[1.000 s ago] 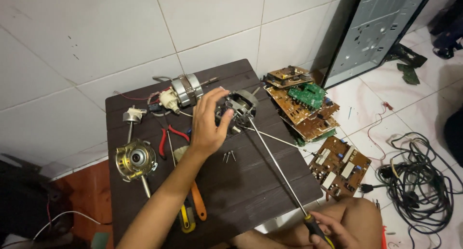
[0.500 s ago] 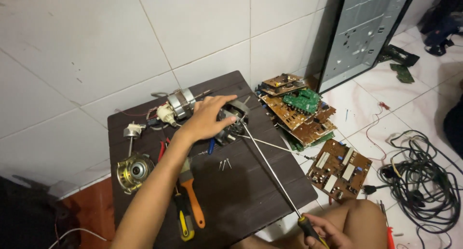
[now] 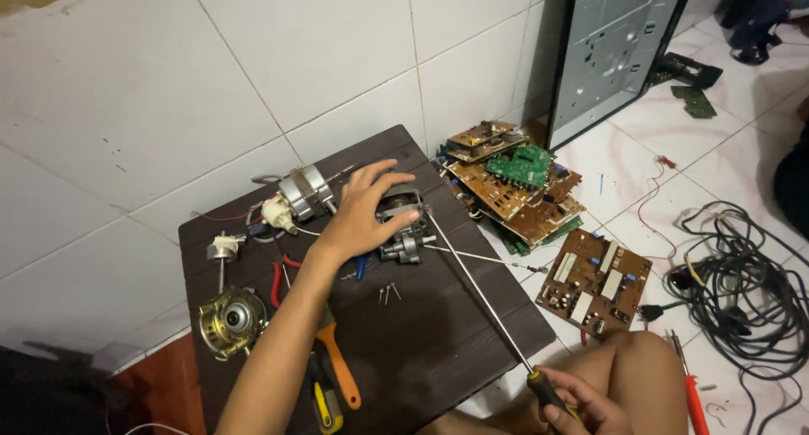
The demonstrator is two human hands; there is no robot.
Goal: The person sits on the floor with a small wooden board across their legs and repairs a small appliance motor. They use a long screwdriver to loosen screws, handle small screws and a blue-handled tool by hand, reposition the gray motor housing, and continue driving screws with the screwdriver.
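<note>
Nearest, at the surface's (image 3: 438, 351) near edge, the right hand (image 3: 581, 401) was closed around the black-and-yellow handle of a long screwdriver (image 3: 480, 292), whose thin shaft ran up to the small motor (image 3: 403, 228). That motor sat toward the far right corner, with the left hand (image 3: 362, 216) spread over its top, fingers loosely pressing it down. By its metal frame and windings it looked dense, rigid and heavy for its size; the frame's outer sides seemed the safest hold, away from the thin wires. Loose screws (image 3: 388, 293) lay just in front of it. An orange-handled tool (image 3: 337, 367) rested near the forearm. A second motor (image 3: 305, 190) stood at the far edge.
</note>
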